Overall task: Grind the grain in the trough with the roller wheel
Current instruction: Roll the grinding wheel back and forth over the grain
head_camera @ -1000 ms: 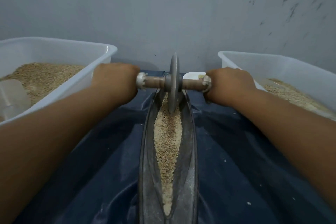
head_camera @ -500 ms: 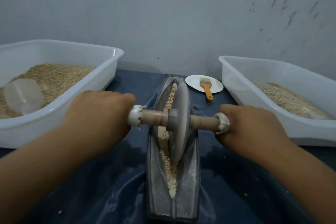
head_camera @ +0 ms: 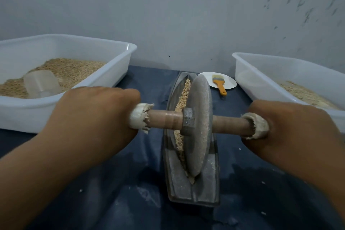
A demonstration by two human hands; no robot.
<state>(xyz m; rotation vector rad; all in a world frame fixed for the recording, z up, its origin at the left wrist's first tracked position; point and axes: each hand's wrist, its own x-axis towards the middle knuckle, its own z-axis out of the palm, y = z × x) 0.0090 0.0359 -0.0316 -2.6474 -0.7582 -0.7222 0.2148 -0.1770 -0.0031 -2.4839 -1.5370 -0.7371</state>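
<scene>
A grey metal boat-shaped trough [head_camera: 209, 188] lies lengthwise on the dark blue cloth. Tan grain [head_camera: 183, 91] fills its groove. A grey disc roller wheel [head_camera: 198, 127] stands on edge in the groove near the trough's near end, hiding much of the grain. A wooden axle [head_camera: 164, 119] runs through the wheel, with cloth-wrapped ends. My left hand [head_camera: 89, 115] grips the left end of the axle. My right hand [head_camera: 291, 129] grips the right end.
A white tub [head_camera: 119, 73] of grain with a clear plastic scoop [head_camera: 42, 84] sits at the left. Another white tub [head_camera: 248, 80] with ground grain sits at the right. Behind the trough a white plate [head_camera: 228, 83] holds an orange-handled brush [head_camera: 220, 85]. The wall is close behind.
Both hands have drawn the wheel along the groove from the trough's far end to its near end. The plate and brush, hidden before, have come into view.
</scene>
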